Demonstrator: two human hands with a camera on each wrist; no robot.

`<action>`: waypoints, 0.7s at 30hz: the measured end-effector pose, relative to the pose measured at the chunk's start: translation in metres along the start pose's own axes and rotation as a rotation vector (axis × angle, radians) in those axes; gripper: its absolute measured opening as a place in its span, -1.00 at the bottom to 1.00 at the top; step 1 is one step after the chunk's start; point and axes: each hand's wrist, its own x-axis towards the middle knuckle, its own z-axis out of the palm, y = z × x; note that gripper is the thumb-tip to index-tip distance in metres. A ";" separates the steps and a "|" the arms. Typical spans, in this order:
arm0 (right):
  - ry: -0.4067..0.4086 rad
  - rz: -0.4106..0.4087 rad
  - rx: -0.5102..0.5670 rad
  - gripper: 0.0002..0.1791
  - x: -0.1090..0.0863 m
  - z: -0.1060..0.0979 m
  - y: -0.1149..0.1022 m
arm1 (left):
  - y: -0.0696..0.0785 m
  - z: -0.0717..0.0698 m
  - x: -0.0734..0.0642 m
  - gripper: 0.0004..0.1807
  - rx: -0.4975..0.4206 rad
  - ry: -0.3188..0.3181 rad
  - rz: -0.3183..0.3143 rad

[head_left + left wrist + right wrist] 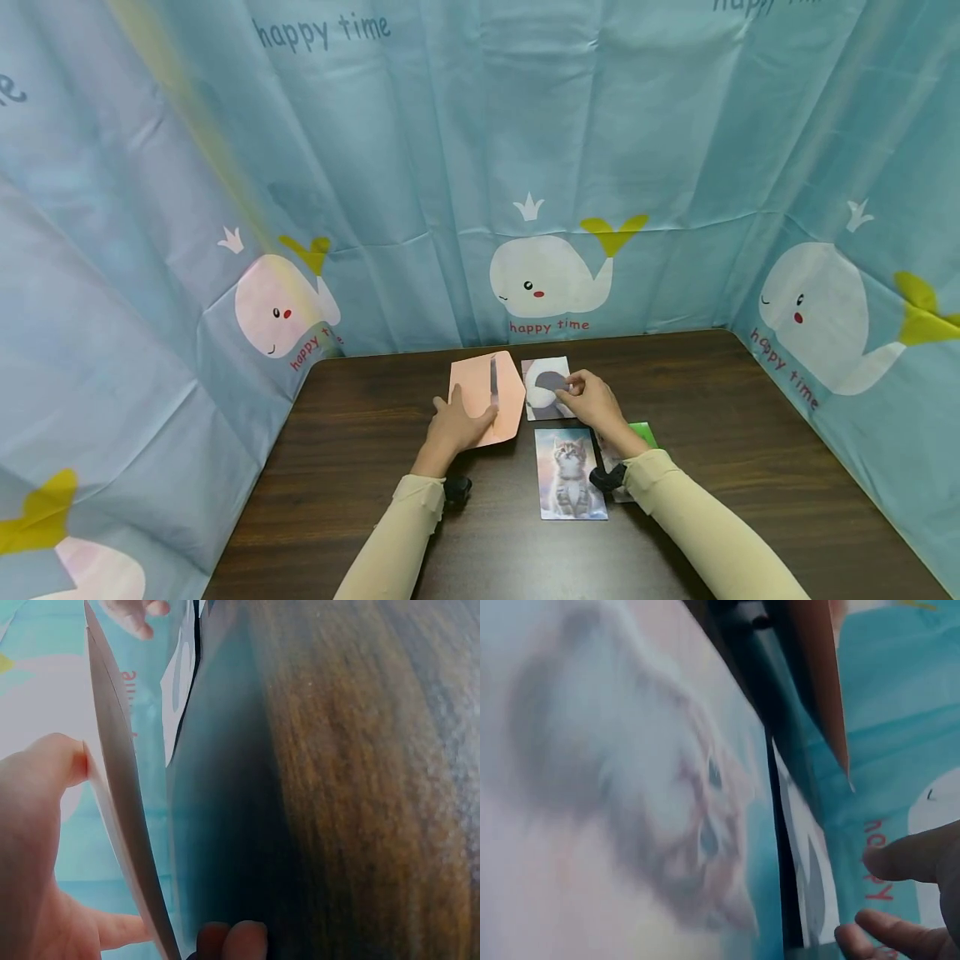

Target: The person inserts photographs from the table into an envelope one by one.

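Observation:
My left hand grips a pink envelope, tilted up off the table in the left wrist view, thumb on its upper face and fingertips showing past its lower edge. A dark strip runs down the envelope's face. My right hand is over the right edge of a grey and white picture card, thumb and fingers apart. Nearer me lies a kitten picture card, large in the right wrist view.
A card with a green corner lies partly hidden under my right forearm. The dark wooden table is bounded by a blue curtain with whale prints at the back and both sides. Each wrist wears a black camera band.

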 end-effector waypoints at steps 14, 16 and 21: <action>-0.023 0.077 -0.206 -0.28 0.001 -0.003 0.013 | 0.002 0.000 0.000 0.16 0.008 0.001 -0.012; -0.023 0.080 -0.229 -0.25 0.002 -0.002 0.012 | 0.003 0.000 0.000 0.17 0.003 0.001 -0.010; -0.034 0.089 -0.260 -0.20 0.003 0.002 0.007 | 0.002 -0.001 -0.002 0.17 -0.001 0.003 -0.010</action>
